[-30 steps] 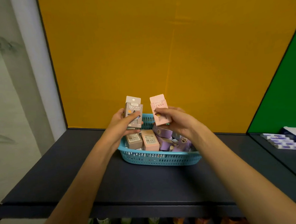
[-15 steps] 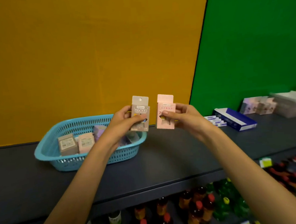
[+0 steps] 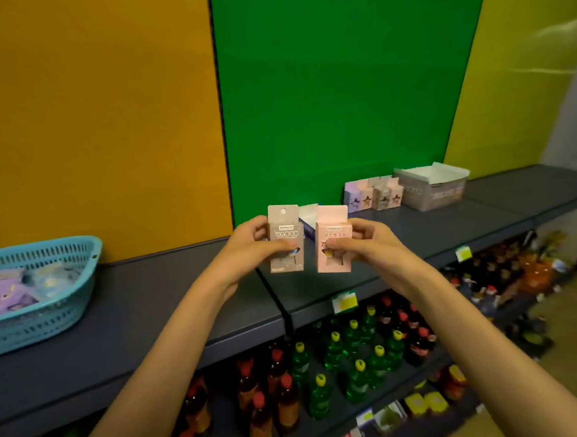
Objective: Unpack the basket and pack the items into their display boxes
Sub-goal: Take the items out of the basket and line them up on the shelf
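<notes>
Dim, even light; the wall panels glow saturated. Edges bow with wide-angle distortion, and the bottles below blur softly.

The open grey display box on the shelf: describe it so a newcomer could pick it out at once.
Start at the green wall panel and follow the dark shelf below it rightwards. Past a row of small purple and pink cartons stands the grey display box, touching them on its left. Its wider body, open top and white inside set it apart.
</notes>
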A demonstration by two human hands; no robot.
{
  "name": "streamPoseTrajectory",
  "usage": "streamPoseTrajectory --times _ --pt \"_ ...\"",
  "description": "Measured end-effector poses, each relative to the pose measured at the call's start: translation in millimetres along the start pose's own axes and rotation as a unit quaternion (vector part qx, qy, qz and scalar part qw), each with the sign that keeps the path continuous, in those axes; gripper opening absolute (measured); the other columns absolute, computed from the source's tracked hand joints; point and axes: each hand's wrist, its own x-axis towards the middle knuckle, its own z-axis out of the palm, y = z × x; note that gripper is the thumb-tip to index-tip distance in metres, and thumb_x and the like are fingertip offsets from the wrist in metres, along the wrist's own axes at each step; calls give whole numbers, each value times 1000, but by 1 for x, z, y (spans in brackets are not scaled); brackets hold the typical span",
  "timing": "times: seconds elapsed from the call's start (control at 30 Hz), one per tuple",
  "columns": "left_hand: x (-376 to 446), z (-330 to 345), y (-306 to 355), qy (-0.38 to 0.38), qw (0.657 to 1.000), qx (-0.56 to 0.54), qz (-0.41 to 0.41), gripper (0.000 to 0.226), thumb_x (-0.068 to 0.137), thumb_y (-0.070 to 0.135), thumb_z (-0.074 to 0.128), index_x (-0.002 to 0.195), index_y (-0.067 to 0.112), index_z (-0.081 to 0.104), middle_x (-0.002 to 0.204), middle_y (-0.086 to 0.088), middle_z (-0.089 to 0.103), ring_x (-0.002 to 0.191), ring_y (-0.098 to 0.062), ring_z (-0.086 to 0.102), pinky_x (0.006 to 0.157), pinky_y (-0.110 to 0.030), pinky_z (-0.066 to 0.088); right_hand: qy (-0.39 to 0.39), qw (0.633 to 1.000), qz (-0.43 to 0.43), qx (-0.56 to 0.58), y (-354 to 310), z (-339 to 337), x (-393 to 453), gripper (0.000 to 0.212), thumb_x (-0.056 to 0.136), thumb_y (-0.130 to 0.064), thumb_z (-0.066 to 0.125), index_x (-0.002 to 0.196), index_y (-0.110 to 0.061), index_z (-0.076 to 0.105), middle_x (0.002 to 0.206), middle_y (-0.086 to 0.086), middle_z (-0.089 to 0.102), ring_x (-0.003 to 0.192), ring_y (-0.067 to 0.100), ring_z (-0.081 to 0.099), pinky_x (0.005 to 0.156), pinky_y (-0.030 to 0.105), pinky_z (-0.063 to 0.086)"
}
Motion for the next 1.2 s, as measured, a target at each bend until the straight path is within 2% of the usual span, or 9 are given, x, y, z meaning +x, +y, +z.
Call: streamPoseTrajectory --times 0.13,0.23,0.47,0.6,0.7,0.8,0.97,1.1,1.2 --pt "34 54 4 -28 1000 10 -3 53 78 6 81 125 22 61 109 4 75 99 -12 72 83 -30 60 28 1000 10 -7 19 -62 0 36 80 -8 79 114 -5 67 100 11 76 94 30 72 86 39 52" --pt "64 87 6 -36 999 16 -2 53 78 3 81 125 20 60 106 1 76 96 -14 73 76 -26 60 39 999 14 -12 32 -101 8 36 79 -6 80 113 -5 67 97 12 77 87 27 71 76 32 53" --pt "143 140 -8 -48 996 75 -4 49 75 4 84 117 13 62 105 -4 74 96 -19 72 83 -35 60 37 998 38 -40 62 -174 55 37 79 -4 79 114 -8 67 98 8 77 93 29 73 85 35 56" --pt "193 157 -13 -50 993 104 -14 37 83 12 79 115 13 62 95 3 73 82 -11 72 74 -28 59 32 997 45 -56 73 -209 101 39 79 -3 79 115 -12 66 97 5 77 87 20 75 72 24 58" --pt "233 166 -18 -48 990 129 -27 33 84 11 78 112 13 62 92 3 72 78 -9 72 74 -29 61 8 995 54 -89 83 -235 143 47 78 -1 80 120 -11 63 103 6 76 91 20 75 83 35 60" --pt "271 174 -24 -31 984 171 -27 34 77 13 84 103 19 63 99 -5 71 89 -20 72 85 -41 60 -10 990 41 -138 91 -260 185 53 75 -4 83 122 -14 61 107 5 75 95 18 73 89 40 59" --pt "316 185 -37 16 967 253 -32 43 69 19 90 103 21 63 98 2 71 92 -17 69 87 -37 52 -32 966 11 -255 100 -288 243 50 69 -13 89 110 -23 62 107 -2 72 103 14 68 91 42 57" --pt "345 194 -49 48 942 328 -50 52 67 20 91 109 20 61 97 5 66 95 -18 63 86 -36 49 -64 942 -44 -327 103 -297 281 48 70 -14 88 108 -19 60 110 -3 68 105 13 64 81 25 54" --pt "361 200 -58 82 925 368 -53 51 66 24 92 106 25 60 95 5 67 93 -20 64 84 -35 50 -77 902 -111 -409 106 -296 312 52 67 -35 89 109 -25 59 109 -2 67 99 16 63 81 34 55"
